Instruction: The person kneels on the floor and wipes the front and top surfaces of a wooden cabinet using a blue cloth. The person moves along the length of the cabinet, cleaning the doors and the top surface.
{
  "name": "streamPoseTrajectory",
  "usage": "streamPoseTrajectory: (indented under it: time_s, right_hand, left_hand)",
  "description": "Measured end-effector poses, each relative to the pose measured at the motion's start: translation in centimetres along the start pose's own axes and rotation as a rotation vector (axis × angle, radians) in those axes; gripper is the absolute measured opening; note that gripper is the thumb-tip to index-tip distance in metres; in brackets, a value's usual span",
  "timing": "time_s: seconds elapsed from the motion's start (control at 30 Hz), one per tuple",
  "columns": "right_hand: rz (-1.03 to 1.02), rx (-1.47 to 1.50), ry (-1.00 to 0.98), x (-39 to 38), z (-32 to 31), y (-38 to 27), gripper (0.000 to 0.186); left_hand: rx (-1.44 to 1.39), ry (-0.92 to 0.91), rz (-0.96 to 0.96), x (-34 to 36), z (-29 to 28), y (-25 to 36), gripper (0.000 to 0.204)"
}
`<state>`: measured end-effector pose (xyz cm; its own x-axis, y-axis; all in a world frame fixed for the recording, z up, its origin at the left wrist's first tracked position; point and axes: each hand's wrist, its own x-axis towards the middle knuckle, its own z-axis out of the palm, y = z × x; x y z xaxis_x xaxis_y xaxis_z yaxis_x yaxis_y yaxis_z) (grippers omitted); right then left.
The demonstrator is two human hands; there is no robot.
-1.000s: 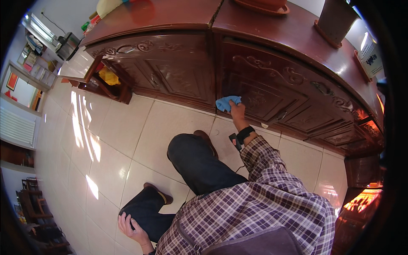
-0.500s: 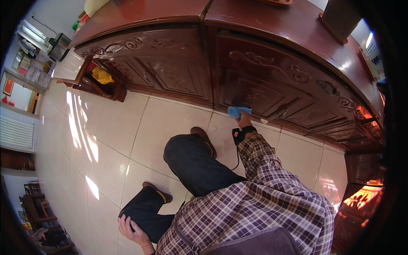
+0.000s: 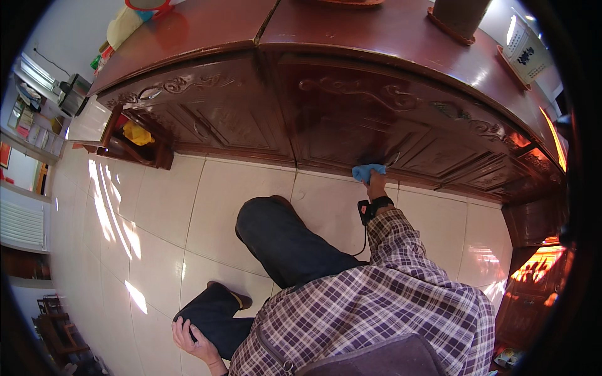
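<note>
Right hand [image 3: 377, 184]: my fingers bunched on a cleaning cloth [image 3: 366, 172], the individual fingertips partly hidden.
Cloth: light blue, crumpled; at the foot of the right-hand cabinet [image 3: 342, 141], just left of and nearer than a metal door handle [image 3: 394, 159]. Long axis roughly left to right, along the base; no distinct leading end, the folds being bunched.
Change: a second ago the cloth was close to the seam between the cabinets; it now sits farther right, nearer the handle. My left hand keeps its place.
Wrist: black band [image 3: 382, 202], small black box [image 3: 364, 212] at its left, thin cable [image 3: 365, 237] running nearer.
Left hand [image 3: 193, 338]: empty-looking, fingers slightly parted, resting on my dark-trousered left knee [image 3: 207, 313].
Surroundings: pale tiled floor [image 3: 229, 182]; left-hand carved cabinet [image 3: 238, 128]; far right, dark planter [image 3: 461, 14] on the cabinet top.
</note>
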<state>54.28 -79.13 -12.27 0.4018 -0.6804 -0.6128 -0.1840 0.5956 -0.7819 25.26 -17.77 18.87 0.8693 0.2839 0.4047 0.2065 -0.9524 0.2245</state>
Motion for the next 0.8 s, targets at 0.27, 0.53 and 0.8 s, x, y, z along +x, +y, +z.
streamPoseTrajectory:
  time_s: [0.27,0.53,0.8]
  right_hand:
    - [-0.462,-0.295,0.000,-2.6,0.2,-4.7,0.029]
    - [-0.960,-0.237,-0.161,-14.4,0.7,-16.1,0.022]
    - [-1.333,-1.020,0.030,-14.2,1.4,-14.0,0.028]
  left_hand:
    - [-0.059,0.001,0.037,1.3,1.4,0.4,0.017]
    - [-0.078,0.024,0.033,1.2,1.5,0.3,0.017]
    - [-0.083,0.034,-0.001,0.6,1.3,-0.3,0.016]
